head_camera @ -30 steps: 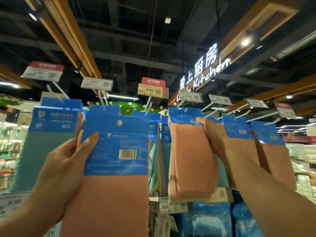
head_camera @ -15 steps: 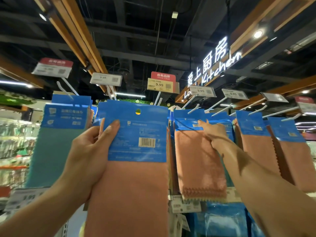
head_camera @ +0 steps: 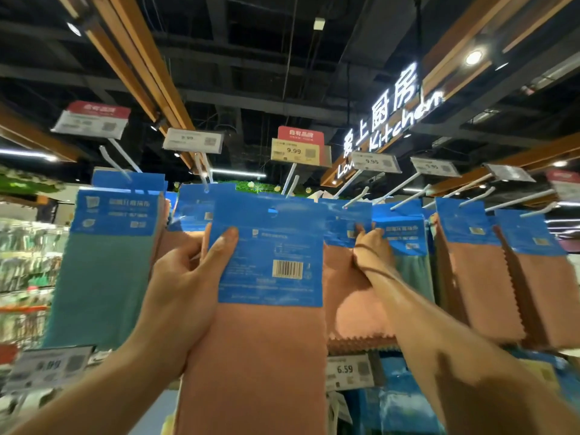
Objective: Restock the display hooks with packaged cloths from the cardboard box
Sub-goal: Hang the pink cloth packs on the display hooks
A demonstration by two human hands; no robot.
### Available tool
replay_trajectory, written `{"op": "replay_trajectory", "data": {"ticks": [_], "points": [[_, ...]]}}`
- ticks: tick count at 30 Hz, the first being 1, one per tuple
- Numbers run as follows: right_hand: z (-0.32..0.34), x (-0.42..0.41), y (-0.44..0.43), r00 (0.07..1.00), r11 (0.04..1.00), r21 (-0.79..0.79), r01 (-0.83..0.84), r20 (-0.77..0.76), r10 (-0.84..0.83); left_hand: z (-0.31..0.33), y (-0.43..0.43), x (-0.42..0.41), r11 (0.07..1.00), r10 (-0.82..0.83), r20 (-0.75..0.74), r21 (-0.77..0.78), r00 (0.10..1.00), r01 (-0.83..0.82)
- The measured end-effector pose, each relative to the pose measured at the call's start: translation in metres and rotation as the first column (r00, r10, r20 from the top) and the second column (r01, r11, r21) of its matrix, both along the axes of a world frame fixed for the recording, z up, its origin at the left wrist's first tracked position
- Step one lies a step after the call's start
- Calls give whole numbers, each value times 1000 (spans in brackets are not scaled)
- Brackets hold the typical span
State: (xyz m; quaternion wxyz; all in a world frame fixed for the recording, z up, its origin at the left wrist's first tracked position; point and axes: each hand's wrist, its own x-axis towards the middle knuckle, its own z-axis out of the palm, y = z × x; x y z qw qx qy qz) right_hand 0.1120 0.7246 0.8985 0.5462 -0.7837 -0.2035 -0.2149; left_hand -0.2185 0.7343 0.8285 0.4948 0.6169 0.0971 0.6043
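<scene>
Left hand [head_camera: 185, 277] gripping a pink packaged cloth [head_camera: 257, 356] by its blue header card [head_camera: 282, 227], held up just below the display hooks [head_camera: 356, 199], right hand [head_camera: 372, 246] clutching a hanging pink cloth pack [head_camera: 351, 296] beside it

Dead centre, the salmon-pink packaged cloth [head_camera: 257, 356] looks soft, matt and faintly fuzzy, and its blue card header [head_camera: 270, 252] is smooth with a slight sheen. At 4 o'clock the hanging salmon cloth [head_camera: 354, 309] is nappy, with a zigzag-cut hem. At 9 the teal packaged cloth [head_camera: 100, 287] looks flat and matt. At 2 the thin white display hooks [head_camera: 355, 198] gleam smooth. At 11 the orange-brown wood-look ceiling beams [head_camera: 141, 58] have a satin finish.
</scene>
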Motion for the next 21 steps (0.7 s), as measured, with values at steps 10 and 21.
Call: {"op": "replay_trajectory", "data": {"ticks": [10, 21], "points": [[-60, -72, -102, 830, 858, 118, -500, 347, 437, -12, -24, 35, 1000, -27, -32, 3, 999, 27], [-96, -102, -206, 656, 616, 312, -723, 30, 754, -3, -80, 113, 983, -179, -68, -52, 982, 175]]}}
